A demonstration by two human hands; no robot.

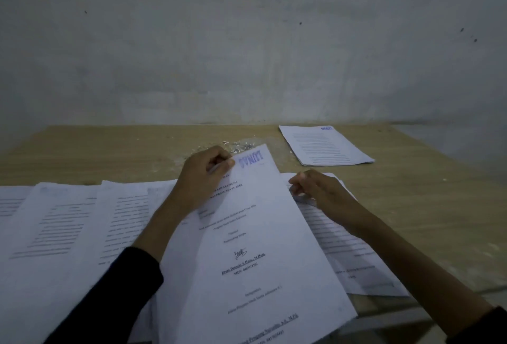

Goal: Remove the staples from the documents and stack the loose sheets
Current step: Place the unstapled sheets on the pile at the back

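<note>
Document [247, 234] long axis away, stamped end far; left hand [204, 176] pinches corner; right hand [315, 190] unclear

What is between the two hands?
The sheet with the blue stamp lies between them: the left hand pinches its top corner, and the right hand is at its other edge. The head view shows it.

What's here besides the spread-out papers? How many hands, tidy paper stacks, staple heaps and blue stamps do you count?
Hands: 2, left hand and right hand
Tidy stacks: 1, the tidy stack
Staple heaps: 1, the staple heap
Blue stamps: 2, near stamp on the held sheet, far stamp on that stack
Total: 6
</note>
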